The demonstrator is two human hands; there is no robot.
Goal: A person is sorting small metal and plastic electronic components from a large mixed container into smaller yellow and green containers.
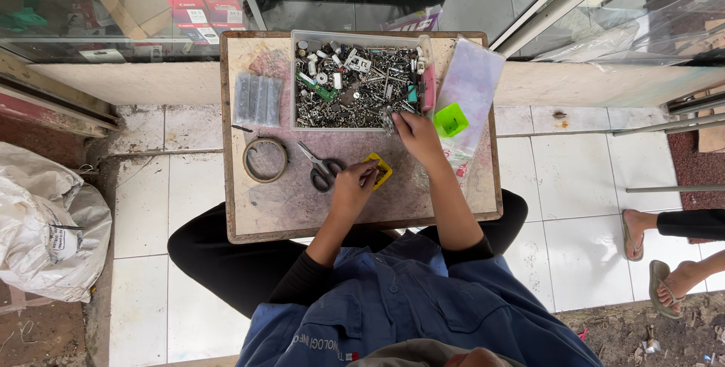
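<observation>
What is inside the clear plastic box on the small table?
The clear plastic box holds a heap of small metal parts, like screws, plus some green pieces. The right hand reaches over its front edge. Lower layers are covered.

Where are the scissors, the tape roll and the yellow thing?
Scissors (321, 168): head view, on the black handles.
Tape roll (265, 159): head view, on its ring edge.
Yellow piece (382, 170): head view, on its right corner.
</observation>
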